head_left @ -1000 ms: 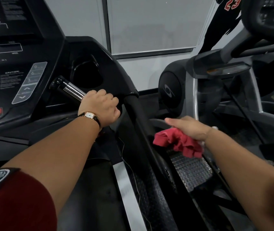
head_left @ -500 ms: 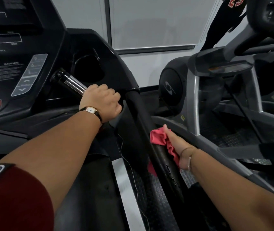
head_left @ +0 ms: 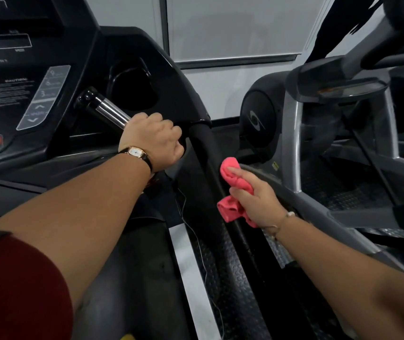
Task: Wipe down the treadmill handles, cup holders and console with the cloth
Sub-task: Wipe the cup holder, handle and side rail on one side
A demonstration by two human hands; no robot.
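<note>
I'm holding the cloth [head_left: 231,179] in my right grip [head_left: 257,200], fingers curled round it, against the side handle [head_left: 204,153] — its length is running up toward the console [head_left: 36,77].

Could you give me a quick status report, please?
Left hand grips the chrome handle. Right hand holds the pink cloth against the black side rail. Nothing seen blocking the rail.

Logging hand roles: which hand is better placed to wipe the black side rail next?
Right. The right hand holds the cloth beside the side rail; the left hand grips the chrome handle.
</note>
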